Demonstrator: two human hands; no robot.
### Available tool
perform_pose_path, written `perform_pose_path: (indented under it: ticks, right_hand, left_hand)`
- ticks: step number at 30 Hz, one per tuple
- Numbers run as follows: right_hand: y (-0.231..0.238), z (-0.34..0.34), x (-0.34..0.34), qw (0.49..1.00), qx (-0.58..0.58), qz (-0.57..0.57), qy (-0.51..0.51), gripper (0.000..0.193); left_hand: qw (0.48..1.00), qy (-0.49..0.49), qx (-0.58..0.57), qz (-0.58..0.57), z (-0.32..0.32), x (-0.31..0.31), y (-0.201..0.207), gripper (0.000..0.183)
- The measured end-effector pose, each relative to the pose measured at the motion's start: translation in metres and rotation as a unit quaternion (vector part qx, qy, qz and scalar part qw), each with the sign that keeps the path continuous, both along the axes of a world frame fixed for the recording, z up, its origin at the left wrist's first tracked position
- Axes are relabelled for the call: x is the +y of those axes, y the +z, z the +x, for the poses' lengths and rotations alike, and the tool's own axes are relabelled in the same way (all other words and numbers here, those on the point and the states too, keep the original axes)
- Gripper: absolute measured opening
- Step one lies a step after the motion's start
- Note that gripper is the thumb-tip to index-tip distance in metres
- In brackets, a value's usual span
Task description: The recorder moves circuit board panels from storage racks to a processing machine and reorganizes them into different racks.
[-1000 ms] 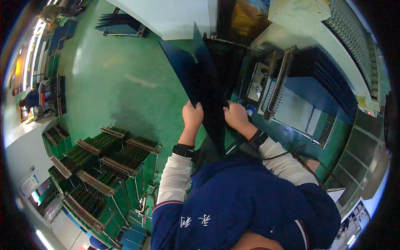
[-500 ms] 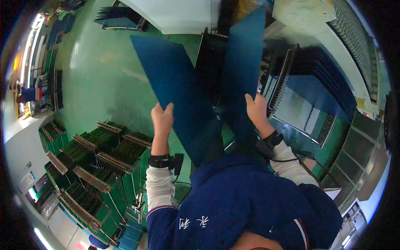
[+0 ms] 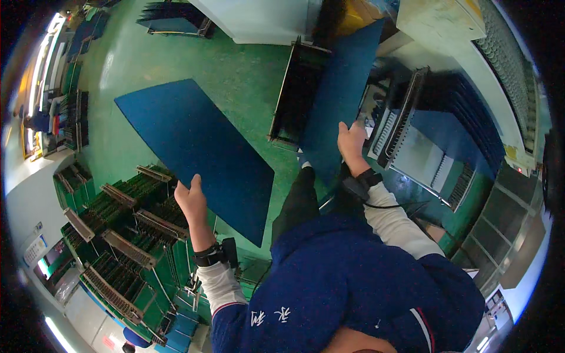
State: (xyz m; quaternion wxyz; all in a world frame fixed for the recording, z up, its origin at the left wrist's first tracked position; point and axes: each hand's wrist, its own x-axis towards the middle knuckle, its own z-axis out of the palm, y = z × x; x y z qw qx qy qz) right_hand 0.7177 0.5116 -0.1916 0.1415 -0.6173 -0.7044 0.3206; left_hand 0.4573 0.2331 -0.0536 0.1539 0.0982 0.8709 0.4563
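Note:
My left hand grips the near left edge of a large flat blue panel, thumb on its upper face. That panel slants out over the green floor to the left, one corner close to the slotted racks. In my right hand is a second blue panel, held by its right edge. It stands steeply in front of me, its far end reaching up toward the machinery. Just left of the second panel is a dark upright rack, partly covered by it. Both hands are closed, with a wide gap between the panels.
Slotted racks of green-edged boards stand at the lower left. To my right is a metal rack beside several dark blue panels. A pale machine stands ahead, another panel stack farther left. People appear at the left.
My left hand has moved left and nearer, swinging its panel away from the other one. My right hand has shifted slightly left with its panel. The dark rack and my legs show more.

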Motion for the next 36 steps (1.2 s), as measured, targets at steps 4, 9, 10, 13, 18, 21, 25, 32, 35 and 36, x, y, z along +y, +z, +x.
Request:
perform_pose_path:
  ticks: [4,9,10,13,18,21,25,32,35,36]
  right_hand:
    - [-0.041,-0.009,-0.004,0.999,-0.019,-0.029,0.002,0.027]
    - [-0.065,-0.028,-0.012,0.999,-0.047,-0.013,0.005,0.029]
    - [-0.079,-0.028,-0.013,0.999,-0.051,-0.017,-0.006,0.029]
    - [-0.098,-0.036,-0.017,0.997,-0.064,-0.037,-0.024,0.03]
    - [-0.121,-0.046,-0.012,0.996,-0.06,-0.058,-0.027,0.032]
    - [-0.12,-0.056,-0.002,0.998,-0.037,-0.04,-0.01,0.033]
    - [-0.121,-0.062,0.014,0.997,-0.066,-0.028,-0.011,0.032]
    - [-0.121,-0.066,0.017,0.997,-0.062,-0.047,0.007,0.03]
    - [-0.118,-0.068,0.021,0.997,-0.063,-0.043,-0.003,0.029]
    - [-0.117,-0.069,0.019,0.997,-0.058,-0.042,-0.011,0.029]
  left_hand:
    - [0.999,0.011,-0.026,-0.027,-0.003,-0.014,-0.007,0.02]
    - [0.997,0.028,-0.062,-0.039,0.001,-0.027,-0.012,0.022]
    - [0.997,0.028,-0.06,-0.028,0.002,-0.027,-0.014,0.022]
    - [0.997,0.033,-0.062,-0.009,0.009,-0.023,-0.012,0.024]
    - [0.995,0.019,-0.066,-0.067,0.013,-0.02,-0.015,0.024]
    - [0.996,0.025,-0.077,-0.034,0.014,-0.023,-0.02,0.023]
    - [0.992,0.008,-0.109,-0.066,0.016,-0.005,-0.008,0.021]
    - [0.996,-0.016,-0.072,-0.051,0.02,0.005,-0.011,0.018]
    - [0.997,-0.033,-0.058,-0.045,0.025,0.017,-0.005,0.018]
    - [0.997,-0.029,-0.059,-0.04,0.026,0.017,-0.006,0.018]
